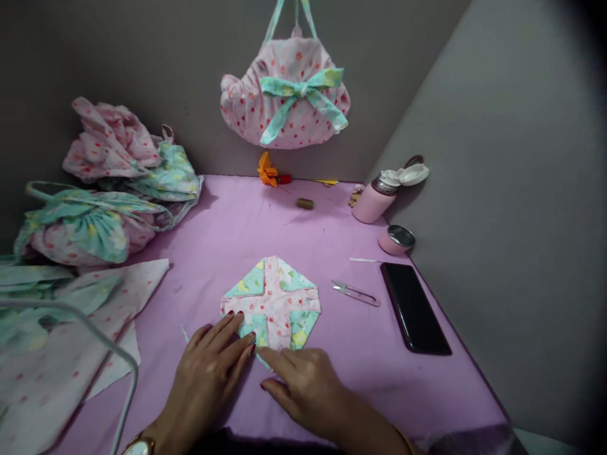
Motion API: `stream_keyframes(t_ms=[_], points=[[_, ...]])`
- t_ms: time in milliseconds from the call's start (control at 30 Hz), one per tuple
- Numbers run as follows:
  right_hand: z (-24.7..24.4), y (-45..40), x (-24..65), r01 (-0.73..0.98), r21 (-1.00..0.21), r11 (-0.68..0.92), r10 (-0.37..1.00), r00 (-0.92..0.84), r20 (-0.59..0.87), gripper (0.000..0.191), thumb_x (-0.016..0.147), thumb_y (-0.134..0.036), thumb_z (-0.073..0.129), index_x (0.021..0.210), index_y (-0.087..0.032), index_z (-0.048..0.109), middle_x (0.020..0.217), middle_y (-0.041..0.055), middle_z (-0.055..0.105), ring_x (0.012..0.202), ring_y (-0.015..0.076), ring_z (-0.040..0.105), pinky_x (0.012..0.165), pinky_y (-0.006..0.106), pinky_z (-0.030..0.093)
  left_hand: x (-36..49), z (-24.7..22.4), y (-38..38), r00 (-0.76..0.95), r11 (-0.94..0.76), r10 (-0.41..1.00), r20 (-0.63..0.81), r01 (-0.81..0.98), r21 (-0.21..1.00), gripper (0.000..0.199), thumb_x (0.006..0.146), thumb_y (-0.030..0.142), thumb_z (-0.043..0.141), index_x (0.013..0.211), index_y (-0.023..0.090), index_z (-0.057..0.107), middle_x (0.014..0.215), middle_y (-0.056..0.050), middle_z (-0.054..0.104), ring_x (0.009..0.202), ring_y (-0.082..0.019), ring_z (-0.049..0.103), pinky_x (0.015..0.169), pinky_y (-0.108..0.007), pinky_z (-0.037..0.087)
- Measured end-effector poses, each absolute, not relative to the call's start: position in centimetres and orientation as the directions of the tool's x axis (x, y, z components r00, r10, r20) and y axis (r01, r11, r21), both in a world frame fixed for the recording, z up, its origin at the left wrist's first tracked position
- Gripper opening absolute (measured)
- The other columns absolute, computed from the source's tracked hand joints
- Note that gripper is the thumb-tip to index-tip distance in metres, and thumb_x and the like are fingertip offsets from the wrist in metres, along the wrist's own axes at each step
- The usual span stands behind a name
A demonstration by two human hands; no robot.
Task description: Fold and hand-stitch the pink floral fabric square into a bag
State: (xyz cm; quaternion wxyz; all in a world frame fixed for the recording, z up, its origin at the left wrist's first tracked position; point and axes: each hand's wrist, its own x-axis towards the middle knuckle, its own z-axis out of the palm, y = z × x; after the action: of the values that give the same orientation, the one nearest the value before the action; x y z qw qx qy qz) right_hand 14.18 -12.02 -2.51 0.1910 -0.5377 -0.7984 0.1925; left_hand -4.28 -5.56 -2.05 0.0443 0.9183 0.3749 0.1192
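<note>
An octagon-like patchwork piece (277,302) lies flat on the purple-covered table, with a pink dotted cross and mint floral corners. Over its lower left edge rests my left hand (213,354), fingers stretched out flat and fingertips on the cloth. My right hand (308,385) is at the bottom edge, its index fingertip touching the fabric beside the left hand. Its thumb is held apart from the index finger, and the other fingers are partly hidden. A strip of mint cloth shows beneath the right index finger. Pink-handled thread snips (356,294) lie right of the piece.
A black phone (416,308), a pink cup (397,240) and an uncapped pink bottle (374,201) stand along the right. A thread spool (305,203) lies behind. Fabric bags (90,227), loose dotted cloth (57,360) and a grey cable (124,354) occupy the left. A bow-tied bag (289,114) hangs above.
</note>
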Motion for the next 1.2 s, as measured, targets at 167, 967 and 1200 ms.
stream_keyframes(t_ms=[167, 967, 1200], points=[[-3.3, -12.7, 13.7, 0.843, -0.312, 0.438, 0.899, -0.419, 0.128, 0.017, 0.085, -0.013, 0.042, 0.096, -0.018, 0.054, 0.071, 0.0023, 0.060, 0.060, 0.0167, 0.055, 0.051, 0.028, 0.036, -4.4, -2.2, -5.6, 0.694, -0.716, 0.697, 0.179, 0.667, 0.205, 0.025, 0.084, 0.024, 0.047, 0.105, 0.020, 0.060, 0.121, -0.017, 0.058, 0.111, -0.031, 0.052, 0.083, -0.052, 0.046], [-3.7, -12.1, 13.6, 0.786, -0.548, 0.287, 0.957, -0.265, 0.121, 0.020, 0.087, -0.018, 0.039, 0.083, -0.019, 0.058, 0.068, 0.0022, 0.064, 0.061, 0.0161, 0.059, 0.054, 0.025, 0.040, -3.8, -0.1, -5.2, 0.490, -0.304, 0.858, -0.150, 0.722, 0.621, 0.018, 0.083, 0.033, 0.044, 0.081, 0.021, 0.058, 0.074, -0.002, 0.065, 0.067, -0.020, 0.061, 0.059, -0.031, 0.048], [-3.5, -11.5, 13.6, 0.801, -0.548, 0.241, 0.970, -0.211, 0.118, 0.033, 0.087, -0.024, 0.043, 0.119, -0.018, 0.046, 0.083, 0.0049, 0.067, 0.067, 0.0175, 0.063, 0.059, 0.026, 0.045, -2.9, -1.0, -5.1, 0.569, -0.499, 0.822, -0.025, 0.740, 0.452, 0.020, 0.085, 0.026, 0.046, 0.102, 0.024, 0.054, 0.090, -0.005, 0.063, 0.079, -0.021, 0.062, 0.065, -0.033, 0.051]])
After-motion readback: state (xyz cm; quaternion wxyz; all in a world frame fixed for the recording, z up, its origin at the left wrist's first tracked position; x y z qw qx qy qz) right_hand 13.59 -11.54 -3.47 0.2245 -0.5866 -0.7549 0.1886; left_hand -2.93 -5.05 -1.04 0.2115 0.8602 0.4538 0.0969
